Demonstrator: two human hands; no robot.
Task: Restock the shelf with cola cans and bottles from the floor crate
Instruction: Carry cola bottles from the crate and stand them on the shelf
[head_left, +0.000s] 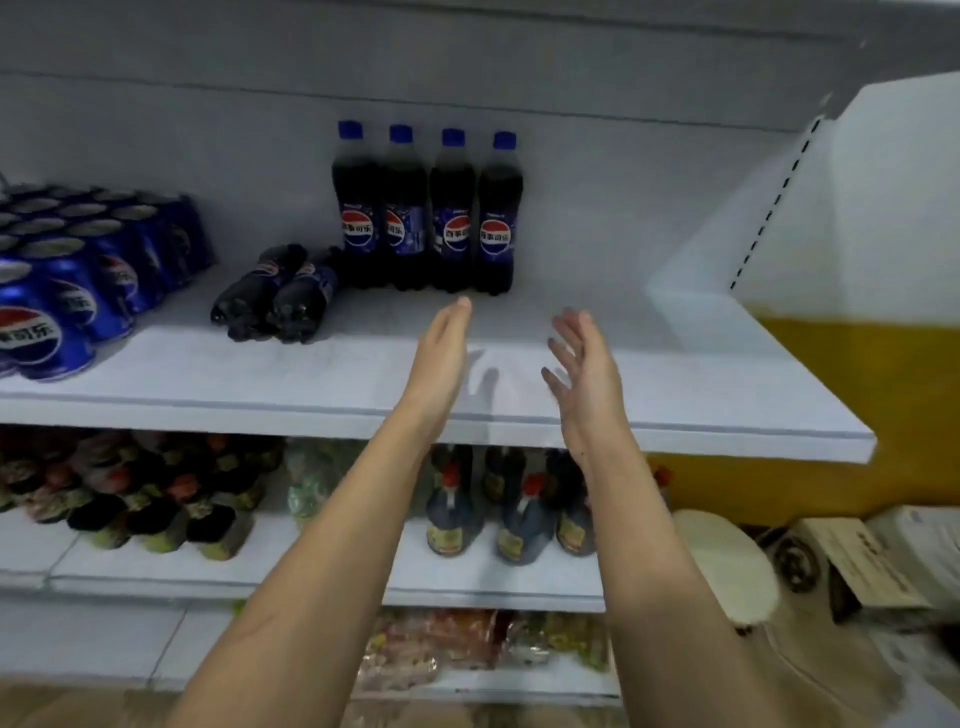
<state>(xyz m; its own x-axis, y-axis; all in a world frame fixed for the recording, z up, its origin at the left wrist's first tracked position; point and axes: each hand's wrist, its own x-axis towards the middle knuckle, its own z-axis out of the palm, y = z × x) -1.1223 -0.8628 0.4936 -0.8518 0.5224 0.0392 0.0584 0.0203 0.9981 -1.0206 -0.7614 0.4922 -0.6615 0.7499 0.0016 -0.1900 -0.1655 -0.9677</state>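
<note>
Two bare forearms reach up from the bottom of the view toward a white shelf (675, 415). The left hand (441, 353) is held edge-on over the front part of the shelf, its fingers straight and together, holding nothing. The right hand (582, 364) is just beside it, apart from it, palm turned inward, its fingers (563, 332) spread and relaxed, also holding nothing. Neither hand touches a bottle or a can.

Below the hands, on a lower shelf (467, 577), stand dark sauce bottles (519, 519) with red caps, and to their left a cluster of dark jars (156, 504).

Further in on the white shelf, to the left of the hands, two cola bottles (275, 296) lie on their sides, touching each other, bases toward the front. At the far left a block of blue cola cans (88, 260) stands upright in tight rows, running from the front edge toward the back.

At the back, beyond the fingertips of the left hand, four upright cola bottles (428, 213) with blue caps stand side by side against the rear wall, labels facing forward.
</note>
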